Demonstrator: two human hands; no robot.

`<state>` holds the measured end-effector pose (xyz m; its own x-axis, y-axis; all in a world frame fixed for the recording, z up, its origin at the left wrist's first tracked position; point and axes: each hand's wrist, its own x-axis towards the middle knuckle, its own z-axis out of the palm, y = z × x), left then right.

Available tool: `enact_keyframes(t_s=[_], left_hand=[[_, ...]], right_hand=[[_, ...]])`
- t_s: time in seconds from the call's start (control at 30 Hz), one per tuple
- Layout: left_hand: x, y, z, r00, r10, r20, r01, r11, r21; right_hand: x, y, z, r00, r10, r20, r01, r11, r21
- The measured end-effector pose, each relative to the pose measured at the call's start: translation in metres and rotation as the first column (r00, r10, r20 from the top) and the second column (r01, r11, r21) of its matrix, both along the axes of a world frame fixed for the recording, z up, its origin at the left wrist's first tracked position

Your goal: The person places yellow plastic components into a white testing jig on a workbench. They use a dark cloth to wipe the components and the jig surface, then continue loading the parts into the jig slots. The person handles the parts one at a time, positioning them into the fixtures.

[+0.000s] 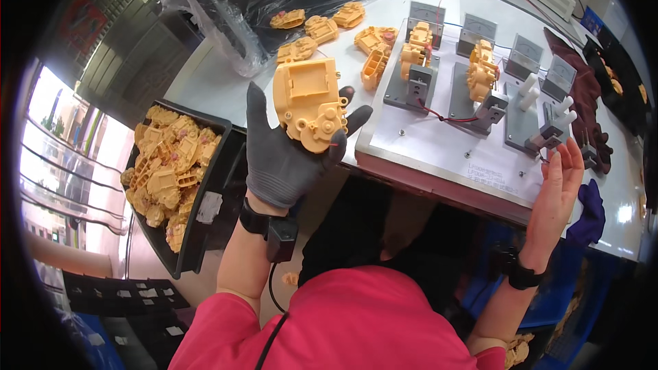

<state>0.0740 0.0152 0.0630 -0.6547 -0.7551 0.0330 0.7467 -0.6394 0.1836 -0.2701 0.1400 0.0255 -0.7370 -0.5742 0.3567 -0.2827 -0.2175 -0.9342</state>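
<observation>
My left hand (291, 157), in a dark grey glove, holds up a yellow plastic gear housing (312, 99) with a square recess and small round gears at its lower end. Bare, my right hand (558, 181) has its fingers stretched out beside the dark grey clamp block (550, 133) at the right front of the test board (425, 144); whether the fingertips touch it I cannot tell. White posts (529, 89) stand on that station, with no housing on them. Two other stations carry yellow housings, one at the left (416, 51) and one in the middle (482, 72).
Several small meters (478, 27) line the board's back. More yellow housings (322, 29) lie on the white table at back left. A black bin (205, 219) full of them stands left. Dark red cloth (582, 89) and purple cloth (588, 214) lie right.
</observation>
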Motion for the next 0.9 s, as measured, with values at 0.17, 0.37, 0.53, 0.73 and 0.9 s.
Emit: enact_keyframes(t_s=[0.17,0.37,0.53,0.73,0.9], left_hand=[[0.001,0.006,0.003,0.992,0.096,0.084,-0.096,0.995,-0.008],[0.009,-0.011,-0.005,0.998,-0.049,-0.033,0.045,0.992,-0.120],[0.008,-0.016,0.002,0.991,0.084,0.108,-0.079,0.996,-0.050],[0.013,-0.028,0.007,0.943,0.170,0.287,-0.144,0.983,-0.112],[0.004,-0.033,0.019,0.881,0.247,0.404,-0.157,0.957,-0.245]], right_hand=[[0.003,-0.002,0.004,0.998,0.067,0.004,-0.068,0.998,0.018],[-0.001,0.001,0.001,0.993,0.112,-0.045,-0.109,0.992,0.064],[-0.002,0.000,0.004,0.981,0.183,-0.058,-0.180,0.982,0.057],[0.000,-0.002,0.005,0.978,0.194,-0.082,-0.192,0.981,0.037],[-0.011,0.002,0.007,0.961,0.271,-0.061,-0.267,0.961,0.071]])
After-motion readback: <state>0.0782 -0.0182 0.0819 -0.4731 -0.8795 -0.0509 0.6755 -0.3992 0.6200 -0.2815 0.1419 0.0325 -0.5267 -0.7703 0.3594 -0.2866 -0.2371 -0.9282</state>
